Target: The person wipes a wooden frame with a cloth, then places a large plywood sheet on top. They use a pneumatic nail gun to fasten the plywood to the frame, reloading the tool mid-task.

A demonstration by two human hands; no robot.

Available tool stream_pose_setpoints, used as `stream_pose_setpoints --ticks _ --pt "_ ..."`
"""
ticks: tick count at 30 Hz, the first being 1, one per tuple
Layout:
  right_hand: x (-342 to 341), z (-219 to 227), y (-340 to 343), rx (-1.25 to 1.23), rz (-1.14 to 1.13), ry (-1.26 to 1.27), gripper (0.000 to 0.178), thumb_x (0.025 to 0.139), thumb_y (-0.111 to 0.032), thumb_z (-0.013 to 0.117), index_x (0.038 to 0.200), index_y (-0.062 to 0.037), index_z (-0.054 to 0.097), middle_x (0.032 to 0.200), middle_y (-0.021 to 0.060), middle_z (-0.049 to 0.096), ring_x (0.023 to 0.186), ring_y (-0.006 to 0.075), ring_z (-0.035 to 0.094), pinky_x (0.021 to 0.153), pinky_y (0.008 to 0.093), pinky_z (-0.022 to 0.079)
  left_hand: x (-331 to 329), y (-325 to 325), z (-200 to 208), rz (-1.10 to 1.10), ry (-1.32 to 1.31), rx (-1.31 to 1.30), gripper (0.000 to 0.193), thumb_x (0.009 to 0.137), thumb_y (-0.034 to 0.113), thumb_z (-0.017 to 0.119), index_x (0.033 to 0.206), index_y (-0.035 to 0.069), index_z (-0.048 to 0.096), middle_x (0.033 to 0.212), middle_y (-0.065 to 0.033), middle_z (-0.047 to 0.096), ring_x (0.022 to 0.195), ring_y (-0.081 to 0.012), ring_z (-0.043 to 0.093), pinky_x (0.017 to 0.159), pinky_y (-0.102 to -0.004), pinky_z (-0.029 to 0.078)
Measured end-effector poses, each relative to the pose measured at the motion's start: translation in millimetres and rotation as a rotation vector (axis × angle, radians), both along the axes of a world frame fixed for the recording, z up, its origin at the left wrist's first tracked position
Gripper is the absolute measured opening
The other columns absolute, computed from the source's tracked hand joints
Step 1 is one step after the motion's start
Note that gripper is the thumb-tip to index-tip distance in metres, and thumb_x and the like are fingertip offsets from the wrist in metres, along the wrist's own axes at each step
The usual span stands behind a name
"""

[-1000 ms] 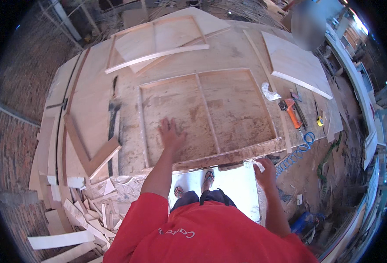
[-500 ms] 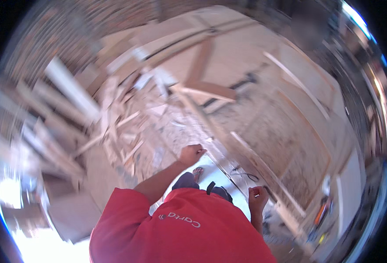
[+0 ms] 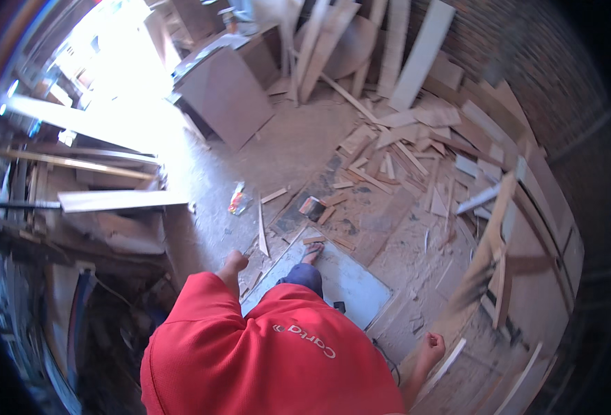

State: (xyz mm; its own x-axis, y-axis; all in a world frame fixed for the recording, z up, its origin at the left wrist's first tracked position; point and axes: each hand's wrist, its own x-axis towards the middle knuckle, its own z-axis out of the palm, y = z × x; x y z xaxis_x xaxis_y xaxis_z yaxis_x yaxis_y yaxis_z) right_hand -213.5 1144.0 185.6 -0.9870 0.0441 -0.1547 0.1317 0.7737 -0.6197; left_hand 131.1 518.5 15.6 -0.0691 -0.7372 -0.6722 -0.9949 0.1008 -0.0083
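Note:
My left hand (image 3: 234, 263) is low in front of my left side, its fingers closed. A small pale bit shows at the fingertips, too small to name. Out at my right side, my right hand (image 3: 431, 348) hangs with curled fingers, and nothing sticks out of it. It is close to a narrow pale wood strip (image 3: 449, 363) along the edge of the workbench (image 3: 468, 304). Beneath me lies a white board (image 3: 360, 294) on the floor, and my sandalled foot (image 3: 312, 253) is at its far edge.
Scrap wood (image 3: 402, 149) is heaped ahead to the right, with long planks (image 3: 421, 55) leaning behind it. A brown panel (image 3: 226, 93) stands ahead. A dark box (image 3: 311, 207) and a plastic packet (image 3: 237, 198) lie on the floor (image 3: 212, 238). A board (image 3: 122, 200) juts from the left-hand rack.
My body has turned left, away from the workbench, which now lies to my right. The scrap heap has shifted from left to right in view. Both hands stay closed.

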Motion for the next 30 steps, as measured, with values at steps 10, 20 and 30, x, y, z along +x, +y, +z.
stream_pose_setpoints --ticks 10,20,30 --pt "-47.4 -11.7 -348.6 0.052 0.809 -0.243 0.019 0.083 -0.017 0.078 0.095 -0.0024 0.075 0.082 0.0112 0.070 0.076 0.0238 0.067 0.070 0.0377 0.054 103.0 -37.2 -53.6 0.285 0.142 0.351 0.049 0.079 0.041 0.078 0.100 -0.003 0.077 0.096 -0.0183 0.076 0.077 -0.0287 0.074 0.074 -0.0393 0.060" --pt "-80.1 -72.3 -515.8 0.357 0.633 -0.665 0.021 0.084 -0.017 0.074 0.096 0.0006 0.073 0.079 0.0110 0.071 0.073 0.0218 0.068 0.069 0.0388 0.054 29.5 -290.2 29.7 0.330 0.420 -0.008 0.038 0.089 0.038 0.070 0.111 0.008 0.077 0.113 -0.0197 0.074 0.109 -0.0355 0.070 0.097 -0.0435 0.054" --pt "-212.7 -154.6 -682.4 0.502 0.823 -0.765 0.015 0.081 -0.018 0.066 0.079 -0.0035 0.069 0.066 0.0095 0.064 0.062 0.0221 0.063 0.059 0.0395 0.050 -58.0 -450.8 25.9 0.429 0.478 -0.106 0.040 0.090 0.040 0.069 0.113 0.008 0.076 0.110 -0.0194 0.074 0.106 -0.0366 0.071 0.094 -0.0457 0.054"
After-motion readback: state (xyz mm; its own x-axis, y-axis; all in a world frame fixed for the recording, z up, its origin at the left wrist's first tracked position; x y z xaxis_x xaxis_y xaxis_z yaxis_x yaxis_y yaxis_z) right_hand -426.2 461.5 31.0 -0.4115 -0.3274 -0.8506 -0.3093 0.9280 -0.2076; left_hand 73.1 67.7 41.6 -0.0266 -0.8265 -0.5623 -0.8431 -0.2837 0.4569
